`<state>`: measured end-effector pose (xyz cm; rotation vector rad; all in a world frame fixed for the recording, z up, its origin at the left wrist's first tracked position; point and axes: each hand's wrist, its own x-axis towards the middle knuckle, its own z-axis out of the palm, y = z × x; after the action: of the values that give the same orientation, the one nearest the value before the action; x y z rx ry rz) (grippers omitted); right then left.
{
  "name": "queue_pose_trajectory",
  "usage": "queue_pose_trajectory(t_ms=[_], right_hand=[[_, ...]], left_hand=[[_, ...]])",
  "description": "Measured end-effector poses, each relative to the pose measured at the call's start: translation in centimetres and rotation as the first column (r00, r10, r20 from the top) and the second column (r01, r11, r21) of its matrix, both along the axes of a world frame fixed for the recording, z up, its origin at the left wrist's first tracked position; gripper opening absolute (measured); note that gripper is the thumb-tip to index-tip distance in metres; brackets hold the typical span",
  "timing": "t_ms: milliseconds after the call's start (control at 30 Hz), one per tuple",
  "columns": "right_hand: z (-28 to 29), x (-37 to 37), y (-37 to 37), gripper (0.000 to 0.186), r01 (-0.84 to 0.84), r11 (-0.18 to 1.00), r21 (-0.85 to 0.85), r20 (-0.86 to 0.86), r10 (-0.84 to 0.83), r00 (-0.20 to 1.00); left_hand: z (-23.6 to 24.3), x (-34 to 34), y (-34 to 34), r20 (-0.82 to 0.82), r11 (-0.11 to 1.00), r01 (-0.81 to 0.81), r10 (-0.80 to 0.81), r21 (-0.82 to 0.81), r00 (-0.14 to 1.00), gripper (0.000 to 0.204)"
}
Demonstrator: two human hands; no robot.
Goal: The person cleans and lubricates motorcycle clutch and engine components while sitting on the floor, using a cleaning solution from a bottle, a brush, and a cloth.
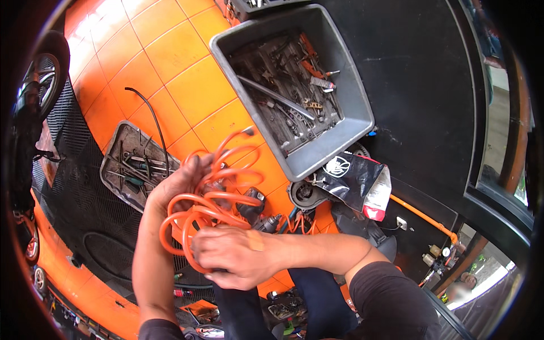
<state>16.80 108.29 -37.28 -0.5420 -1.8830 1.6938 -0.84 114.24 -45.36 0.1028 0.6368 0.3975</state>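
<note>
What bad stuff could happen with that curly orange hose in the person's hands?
The coiled orange hose might spring loose, since the left hand and right hand grip only some loops. A stray loop could snag the air tool hanging in it, or knock tools off the flat tray below.

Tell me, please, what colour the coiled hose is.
Orange; the coiled hose shows clearly in the head view.

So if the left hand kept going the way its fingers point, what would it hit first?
The left hand, gripping the coiled orange hose, points up and right. Past the coils, the grey tool bin looks like the first thing in line, though depth is unclear.
</note>
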Motion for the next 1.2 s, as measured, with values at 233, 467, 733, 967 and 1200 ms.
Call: queue_pose_trajectory(t_ms=[233,467,733,967,1200], right_hand=[[-0.5,8.0,7.0,0.058,-0.053,0.997,-0.062,-0.021,0.052,0.998],[-20.2,24.2,21.4,0.051,0.807,0.441,0.393,0.795,-0.604,-0.057],[-31.1,39.3,26.3,0.077,-0.143,0.886,0.441,0.888,-0.454,-0.074],[-27.4,32.5,22.0,0.028,-0.096,0.959,0.266,0.884,-0.282,-0.372],[-15.4,32.3,17.2,0.037,0.404,0.842,0.357,0.926,-0.375,-0.036]], left_hand=[[-0.9,-0.7,-1.8,-0.391,0.955,-0.272,0.295,0.113,0.872,0.070],[2.2,-8.7,-8.7,0.034,0.603,-0.421,0.546,0.678,0.837,0.029],[10.6,-23.1,-35.0,-0.541,0.557,-0.547,0.814,0.624,0.212,0.041],[10.8,-20.2,-47.9,-0.665,0.517,-0.784,0.724,0.343,0.187,0.041],[13.5,-8.9,-45.5,-0.887,0.530,-0.810,0.460,0.250,0.027,0.047]])
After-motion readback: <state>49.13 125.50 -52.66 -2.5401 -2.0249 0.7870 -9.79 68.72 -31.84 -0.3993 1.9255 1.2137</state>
